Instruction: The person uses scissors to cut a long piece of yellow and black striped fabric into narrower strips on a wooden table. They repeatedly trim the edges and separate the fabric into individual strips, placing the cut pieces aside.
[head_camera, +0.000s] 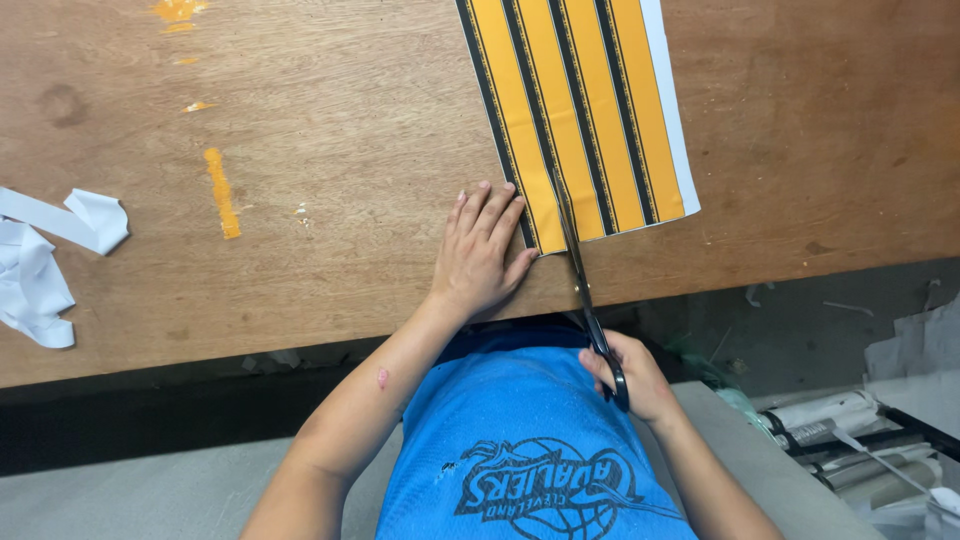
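A sheet printed with orange and black stripes and a white right margin (585, 110) lies on the wooden table (330, 150). My left hand (482, 255) rests flat on the table, fingers apart, its fingertips touching the sheet's lower left corner. My right hand (632, 375) grips the black handles of a pair of scissors (582, 270) just below the table edge. The blades reach up into the sheet's near edge along a black stripe.
White paper offcuts (45, 255) lie at the table's left edge. Orange paint marks (222, 190) streak the wood. Below the table at right are rolled sheets and tubes (850, 440) on the floor. My blue shirt (520, 450) fills the bottom centre.
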